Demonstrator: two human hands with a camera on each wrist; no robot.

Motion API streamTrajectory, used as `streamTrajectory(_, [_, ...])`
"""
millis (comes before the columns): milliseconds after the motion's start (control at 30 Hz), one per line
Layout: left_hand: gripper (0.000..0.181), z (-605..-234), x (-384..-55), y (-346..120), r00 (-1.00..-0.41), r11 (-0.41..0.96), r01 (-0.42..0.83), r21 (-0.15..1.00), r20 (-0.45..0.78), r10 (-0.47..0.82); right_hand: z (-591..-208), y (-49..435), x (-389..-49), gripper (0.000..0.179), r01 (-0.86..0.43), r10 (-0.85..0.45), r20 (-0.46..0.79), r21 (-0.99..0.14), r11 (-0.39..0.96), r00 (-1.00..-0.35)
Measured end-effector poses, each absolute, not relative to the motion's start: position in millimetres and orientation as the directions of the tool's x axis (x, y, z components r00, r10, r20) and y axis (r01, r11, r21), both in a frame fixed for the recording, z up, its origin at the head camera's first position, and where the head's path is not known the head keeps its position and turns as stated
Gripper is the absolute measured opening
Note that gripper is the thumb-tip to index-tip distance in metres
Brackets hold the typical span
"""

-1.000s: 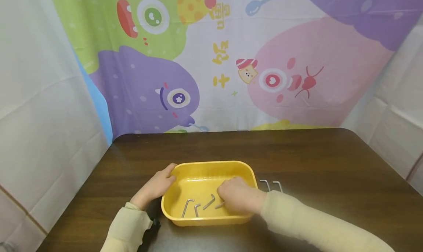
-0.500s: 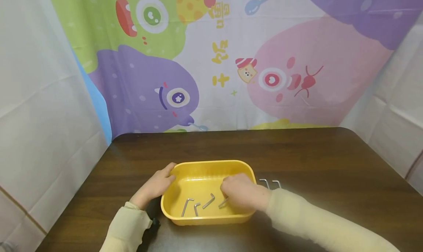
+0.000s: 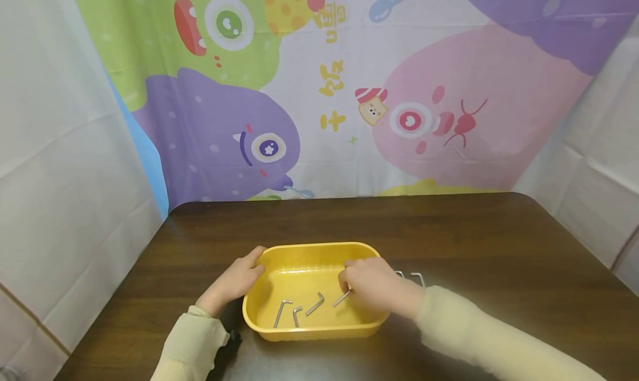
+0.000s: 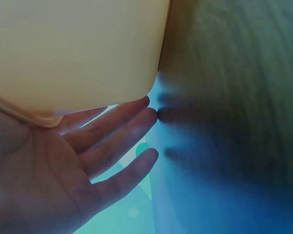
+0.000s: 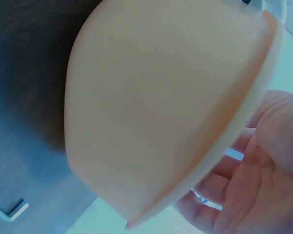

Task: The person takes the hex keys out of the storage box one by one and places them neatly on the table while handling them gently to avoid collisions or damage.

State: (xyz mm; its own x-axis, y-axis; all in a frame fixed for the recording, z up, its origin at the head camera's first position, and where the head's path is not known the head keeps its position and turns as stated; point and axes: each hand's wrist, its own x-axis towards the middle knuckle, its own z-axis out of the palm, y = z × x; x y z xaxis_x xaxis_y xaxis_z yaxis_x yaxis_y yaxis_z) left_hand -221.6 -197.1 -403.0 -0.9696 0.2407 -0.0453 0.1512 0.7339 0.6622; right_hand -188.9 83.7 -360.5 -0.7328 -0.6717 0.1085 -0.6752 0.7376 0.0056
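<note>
A yellow tray (image 3: 319, 334) sits on the table with several L-shaped hex keys inside, among them one hex key (image 3: 315, 304) near the middle. At its left end my left hand (image 3: 234, 278) holds the rim; in the left wrist view, fingers (image 4: 119, 146) of that hand stretch along the outer wall. My right hand (image 3: 376, 284) is over the tray's right end and pinches a hex key (image 3: 341, 298), whose long arm points down to the left. In the right wrist view the tray wall hides that hand's fingertips and the held key.
Outside the tray's right end, two more hex keys lie on the dark wooden table (image 3: 474, 248); one hex key (image 3: 418, 275) shows beyond my right wrist. A cartoon-printed cloth (image 3: 334, 164) hangs behind the table. White sheets (image 3: 75, 120) hang at both sides.
My right hand has moved to the right and a little up, and more of the hex key it holds shows. The left hand and the tray stay in place.
</note>
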Motion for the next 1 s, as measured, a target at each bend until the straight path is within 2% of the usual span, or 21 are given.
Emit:
streamTrajectory(133, [0.034, -403, -222, -197, -0.969, 0.733, 0.151, 0.663, -0.046, 0.241, -358, 90, -190, 0.013, -0.669, -0.665, 0.118, 0.0, 0.743, -0.738])
streamTrajectory(367, [0.035, -403, -222, -198, -0.968, 0.728, 0.146, 0.67, -0.057, 0.246, -356, 103, -191, 0.017, -0.694, -0.681, 0.218, 0.024, 0.72, -0.699])
streamTrajectory(500, [0.034, -403, -221, -198, -0.969, 0.736, 0.148, 0.661, -0.053, 0.243, -355, 108, -191, 0.016, -0.688, -0.671, 0.239, 0.017, 0.725, -0.701])
streamTrajectory(667, [0.034, -402, -220, -197, -0.969, 0.734, 0.143, 0.663, -0.056, 0.24, -355, 115, -193, 0.014, -0.686, -0.649, 0.272, -0.059, 0.725, -0.71])
streamTrajectory(833, [0.034, -401, -219, -196, -0.969, 0.729, 0.138, 0.671, -0.06, 0.239, -355, 121, -195, 0.013, -0.717, -0.639, 0.352, -0.164, 0.677, -0.684])
streamTrajectory(1000, [0.034, -400, -219, -196, -0.97, 0.727, 0.136, 0.673, -0.058, 0.236, -356, 126, -197, 0.012, -0.718, -0.605, 0.433, -0.162, 0.677, -0.668])
